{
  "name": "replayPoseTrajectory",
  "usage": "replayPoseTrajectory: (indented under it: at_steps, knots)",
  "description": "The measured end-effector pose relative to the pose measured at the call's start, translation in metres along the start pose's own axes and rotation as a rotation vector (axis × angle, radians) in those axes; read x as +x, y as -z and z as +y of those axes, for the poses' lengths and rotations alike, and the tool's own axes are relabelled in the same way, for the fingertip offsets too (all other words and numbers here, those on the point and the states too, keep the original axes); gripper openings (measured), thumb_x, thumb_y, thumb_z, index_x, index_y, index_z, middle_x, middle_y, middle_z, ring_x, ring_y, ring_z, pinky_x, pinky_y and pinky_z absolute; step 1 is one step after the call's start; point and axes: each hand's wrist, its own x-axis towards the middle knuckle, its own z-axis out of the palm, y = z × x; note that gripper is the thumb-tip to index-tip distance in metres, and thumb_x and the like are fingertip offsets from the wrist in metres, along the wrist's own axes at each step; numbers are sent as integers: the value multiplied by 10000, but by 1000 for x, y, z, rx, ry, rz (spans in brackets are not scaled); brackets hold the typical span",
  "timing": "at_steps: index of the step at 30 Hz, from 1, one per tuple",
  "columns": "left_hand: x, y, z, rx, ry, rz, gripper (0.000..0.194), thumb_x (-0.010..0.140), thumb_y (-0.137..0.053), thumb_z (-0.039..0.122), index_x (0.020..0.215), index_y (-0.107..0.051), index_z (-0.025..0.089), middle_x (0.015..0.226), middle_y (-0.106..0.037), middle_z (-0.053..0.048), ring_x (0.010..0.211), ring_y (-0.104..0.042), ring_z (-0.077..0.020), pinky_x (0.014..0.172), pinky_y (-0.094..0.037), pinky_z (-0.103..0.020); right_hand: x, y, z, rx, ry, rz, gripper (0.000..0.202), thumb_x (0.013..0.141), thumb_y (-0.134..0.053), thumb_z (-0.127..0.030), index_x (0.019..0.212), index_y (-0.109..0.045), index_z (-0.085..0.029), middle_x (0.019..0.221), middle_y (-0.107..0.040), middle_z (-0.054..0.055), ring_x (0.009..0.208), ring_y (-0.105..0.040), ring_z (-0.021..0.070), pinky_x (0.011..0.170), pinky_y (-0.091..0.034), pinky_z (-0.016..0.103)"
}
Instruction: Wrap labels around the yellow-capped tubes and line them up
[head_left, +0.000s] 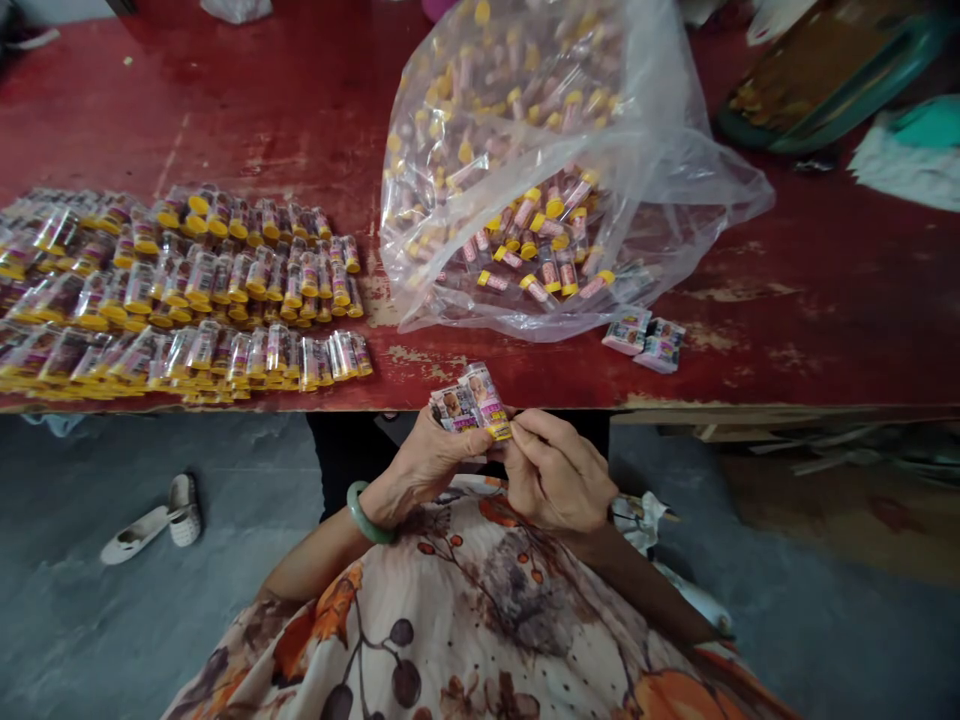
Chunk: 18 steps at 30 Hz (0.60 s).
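Clamped tube (487, 402) and labels (451, 404) in left fingers (474, 441) at near edge of desk (817, 330); closed right fingers (537, 437) together beside cap (499, 433), perhaps on label edge. Judged best to keep tube square, smoothing evenly.

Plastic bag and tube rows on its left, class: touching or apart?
Apart. The head view shows a strip of red tabletop between the plastic bag and the tube rows.

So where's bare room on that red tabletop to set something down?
The worn red tabletop looks mostly bare behind the rows of clear yellow-capped tubes, left of the big clear plastic bag, and right of the small printed bundles. It's crowded front left, under the tubes, and centre, under the bag.
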Motion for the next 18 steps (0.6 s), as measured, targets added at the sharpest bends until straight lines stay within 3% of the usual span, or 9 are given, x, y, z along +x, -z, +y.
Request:
replayPoseTrajectory:
  at_steps: [7, 13, 18]
  knots:
    - [0, 3, 2, 17, 16, -3, 510, 539, -889, 450, 907, -702, 150, 782, -696, -27, 664, -633, -141, 661, -535, -264, -6, 2, 1, -56, 19, -21, 162, 805, -656, -70, 960, -646, -114, 905, -714, 91, 800, -699, 146, 726, -567, 240]
    - [1, 5, 2, -22, 23, 77, 370, 593, -885, 256, 892, -690, 158, 840, -705, -12, 710, -650, -133, 694, -547, -258, -10, 0, 2, -99, 58, -28, 185, 796, -673, -79, 975, -646, -120, 914, -714, 82, 814, -694, 143, 742, -558, 236]
    - [-1, 5, 3, -25, 39, 88, 348, 627, -866, 243, 913, -689, 155, 855, -714, -16, 722, -660, -135, 707, -548, -258, -5, 3, 2, -115, 99, -68, 182, 766, -695, -47, 929, -644, -112, 869, -712, 78, 816, -696, 141, 760, -547, 220]
